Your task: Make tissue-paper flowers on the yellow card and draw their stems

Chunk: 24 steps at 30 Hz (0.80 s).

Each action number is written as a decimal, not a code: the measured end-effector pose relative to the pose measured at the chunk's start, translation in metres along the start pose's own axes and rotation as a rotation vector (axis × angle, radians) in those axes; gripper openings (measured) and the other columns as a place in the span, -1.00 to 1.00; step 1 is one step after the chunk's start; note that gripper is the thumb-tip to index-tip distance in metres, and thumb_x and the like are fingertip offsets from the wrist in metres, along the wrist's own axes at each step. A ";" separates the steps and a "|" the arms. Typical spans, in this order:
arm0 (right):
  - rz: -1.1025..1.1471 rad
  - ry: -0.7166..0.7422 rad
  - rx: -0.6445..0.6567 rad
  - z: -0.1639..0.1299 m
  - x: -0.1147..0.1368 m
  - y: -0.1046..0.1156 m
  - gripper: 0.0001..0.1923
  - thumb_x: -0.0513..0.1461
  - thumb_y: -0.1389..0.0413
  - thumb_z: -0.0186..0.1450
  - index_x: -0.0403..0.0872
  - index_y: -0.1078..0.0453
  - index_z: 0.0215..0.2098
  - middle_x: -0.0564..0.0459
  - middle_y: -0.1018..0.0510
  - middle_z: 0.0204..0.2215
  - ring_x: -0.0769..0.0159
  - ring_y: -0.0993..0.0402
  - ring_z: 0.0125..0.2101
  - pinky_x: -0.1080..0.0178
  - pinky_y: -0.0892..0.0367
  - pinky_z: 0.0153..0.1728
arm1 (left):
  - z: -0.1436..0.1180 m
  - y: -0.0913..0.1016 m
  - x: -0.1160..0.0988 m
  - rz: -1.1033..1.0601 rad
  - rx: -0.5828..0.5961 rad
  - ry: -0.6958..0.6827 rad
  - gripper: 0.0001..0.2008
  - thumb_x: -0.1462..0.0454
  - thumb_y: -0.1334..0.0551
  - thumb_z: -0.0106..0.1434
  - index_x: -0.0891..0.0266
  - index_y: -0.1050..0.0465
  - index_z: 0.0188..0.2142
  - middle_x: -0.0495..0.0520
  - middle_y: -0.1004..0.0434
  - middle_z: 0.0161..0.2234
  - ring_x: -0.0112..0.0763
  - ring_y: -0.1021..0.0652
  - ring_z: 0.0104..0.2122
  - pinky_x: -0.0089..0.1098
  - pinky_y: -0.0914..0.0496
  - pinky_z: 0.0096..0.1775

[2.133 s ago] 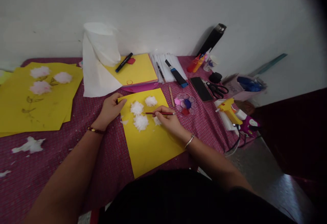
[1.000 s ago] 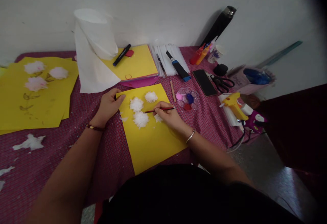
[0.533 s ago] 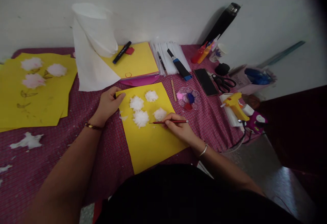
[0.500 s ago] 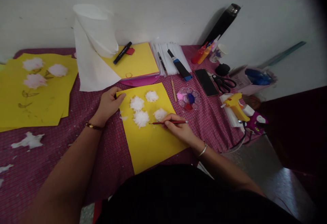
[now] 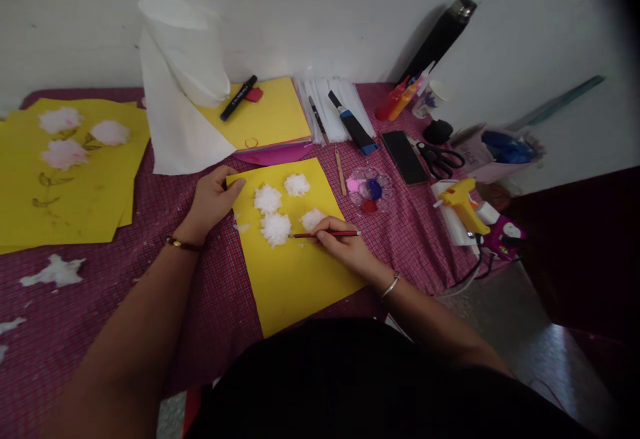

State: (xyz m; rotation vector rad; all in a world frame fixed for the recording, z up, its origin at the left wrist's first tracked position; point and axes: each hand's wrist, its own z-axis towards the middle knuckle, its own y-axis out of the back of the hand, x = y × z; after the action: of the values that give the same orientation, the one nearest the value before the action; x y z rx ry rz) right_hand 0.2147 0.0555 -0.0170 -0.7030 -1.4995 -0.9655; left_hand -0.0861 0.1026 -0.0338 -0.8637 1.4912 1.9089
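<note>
My right hand (image 5: 340, 242) is closed around a red pencil (image 5: 305, 234) lying almost level. Its point is at the edge of a fluffy white tuft (image 5: 275, 229), over a sheet of yellow paper (image 5: 285, 285). Several such tufts sit on this sheet, one of them (image 5: 312, 219) partly behind my right fingers. At the sheet's upper left corner, my left hand (image 5: 217, 199) holds the edge, thumb on top; its other fingers are partly hidden.
Yellow sheets with pale pink fluffy flowers (image 5: 63, 154) lie left. Behind stand a white paper roll (image 5: 175, 45) and a marker (image 5: 239, 97). To the right are a paint palette (image 5: 383, 195), a phone (image 5: 405, 157), scissors (image 5: 443, 159) and a yellow glue gun (image 5: 465, 205).
The pencil and my right hand have shifted slightly left, bringing the point up to the lower white tuft. My left hand keeps its place on the paper. The whole view has shifted a little.
</note>
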 end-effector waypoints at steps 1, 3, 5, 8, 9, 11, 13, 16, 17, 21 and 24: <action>-0.006 -0.002 0.010 0.000 0.001 0.001 -0.86 -0.22 -0.04 0.31 -0.08 -0.40 -0.35 0.08 -0.48 -0.46 0.37 -0.39 -0.43 0.31 -0.28 -0.38 | 0.000 0.000 0.000 0.003 0.001 0.001 -0.85 0.15 -0.19 0.17 0.17 -0.34 -0.41 -0.05 -0.35 -0.52 -0.42 -0.34 -0.51 -0.39 -0.22 -0.49; -0.012 -0.009 0.025 0.000 0.002 0.003 -0.86 -0.21 -0.05 0.31 -0.08 -0.40 -0.35 0.08 -0.47 -0.47 0.37 -0.38 -0.44 0.31 -0.26 -0.40 | 0.000 0.001 0.001 0.012 0.002 0.000 -0.86 0.15 -0.19 0.18 0.16 -0.34 -0.40 -0.06 -0.34 -0.51 -0.43 -0.33 -0.51 -0.39 -0.22 -0.48; -0.010 -0.013 0.035 -0.001 0.002 0.005 -0.85 -0.20 -0.05 0.32 -0.08 -0.40 -0.35 0.08 -0.46 -0.47 0.36 -0.37 -0.44 0.30 -0.25 -0.40 | 0.000 0.001 0.001 0.023 0.002 -0.011 -0.86 0.15 -0.19 0.18 0.16 -0.33 -0.41 -0.06 -0.34 -0.51 -0.43 -0.33 -0.51 -0.39 -0.21 -0.47; 0.003 -0.014 0.024 -0.002 0.000 0.005 -0.85 -0.20 -0.04 0.32 -0.08 -0.39 -0.35 0.07 -0.46 -0.46 0.36 -0.38 -0.43 0.29 -0.25 -0.39 | 0.000 0.002 0.001 0.046 0.000 -0.013 -0.86 0.16 -0.19 0.18 0.16 -0.33 -0.41 -0.06 -0.34 -0.51 -0.43 -0.33 -0.51 -0.38 -0.20 -0.47; 0.011 -0.018 0.015 -0.002 -0.001 0.005 -0.85 -0.19 -0.04 0.32 -0.07 -0.39 -0.36 0.08 -0.46 -0.47 0.36 -0.37 -0.43 0.29 -0.26 -0.39 | 0.001 0.002 0.002 0.055 -0.001 -0.008 -0.87 0.16 -0.19 0.18 0.16 -0.33 -0.41 -0.06 -0.34 -0.51 -0.42 -0.33 -0.51 -0.38 -0.20 -0.47; 0.028 -0.034 0.002 -0.002 -0.002 0.004 -0.84 -0.18 -0.04 0.32 -0.07 -0.38 -0.37 0.09 -0.45 -0.48 0.35 -0.37 -0.44 0.29 -0.26 -0.39 | 0.001 0.001 0.002 0.065 -0.001 0.003 -0.87 0.16 -0.19 0.17 0.15 -0.34 -0.41 -0.06 -0.35 -0.51 -0.41 -0.34 -0.50 -0.38 -0.20 -0.46; 0.033 -0.043 -0.001 -0.002 -0.001 0.004 -0.84 -0.18 -0.04 0.32 -0.06 -0.37 -0.37 0.09 -0.45 -0.48 0.35 -0.37 -0.44 0.29 -0.26 -0.39 | 0.001 0.001 0.002 0.060 -0.004 0.007 -0.87 0.16 -0.19 0.17 0.15 -0.34 -0.41 -0.06 -0.36 -0.51 -0.41 -0.34 -0.50 -0.38 -0.21 -0.46; 0.015 -0.042 0.007 -0.002 -0.001 0.004 -0.85 -0.19 -0.04 0.32 -0.07 -0.38 -0.36 0.08 -0.45 -0.47 0.36 -0.37 -0.44 0.29 -0.25 -0.40 | 0.000 0.002 0.000 0.055 -0.005 0.011 -0.86 0.15 -0.19 0.17 0.16 -0.34 -0.41 -0.06 -0.35 -0.50 -0.42 -0.34 -0.50 -0.38 -0.21 -0.45; 0.008 -0.036 0.008 -0.002 0.000 0.004 -0.85 -0.20 -0.04 0.32 -0.07 -0.38 -0.36 0.08 -0.45 -0.47 0.36 -0.36 -0.44 0.29 -0.25 -0.40 | 0.000 0.002 0.000 0.057 -0.005 0.010 -0.86 0.15 -0.19 0.17 0.16 -0.34 -0.40 -0.06 -0.35 -0.50 -0.42 -0.33 -0.50 -0.38 -0.21 -0.45; -0.003 -0.010 0.014 -0.003 -0.001 0.005 -0.85 -0.21 -0.04 0.31 -0.08 -0.39 -0.36 0.09 -0.45 -0.47 0.37 -0.36 -0.44 0.29 -0.25 -0.39 | 0.000 0.002 0.001 0.051 -0.001 -0.004 -0.87 0.16 -0.19 0.18 0.16 -0.33 -0.40 -0.07 -0.34 -0.51 -0.43 -0.33 -0.50 -0.38 -0.21 -0.44; 0.018 -0.022 0.014 -0.004 -0.001 0.006 -0.86 -0.21 -0.04 0.31 -0.07 -0.40 -0.36 0.09 -0.46 -0.47 0.37 -0.37 -0.44 0.30 -0.26 -0.38 | 0.001 0.002 0.004 0.038 0.005 0.000 -0.86 0.16 -0.19 0.18 0.16 -0.33 -0.39 -0.07 -0.34 -0.51 -0.43 -0.32 -0.50 -0.39 -0.21 -0.45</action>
State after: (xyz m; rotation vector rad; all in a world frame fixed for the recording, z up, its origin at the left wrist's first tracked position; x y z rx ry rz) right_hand 0.2222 0.0550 -0.0164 -0.7186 -1.5155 -0.9355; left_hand -0.0899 0.1028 -0.0354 -0.8390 1.5223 1.9311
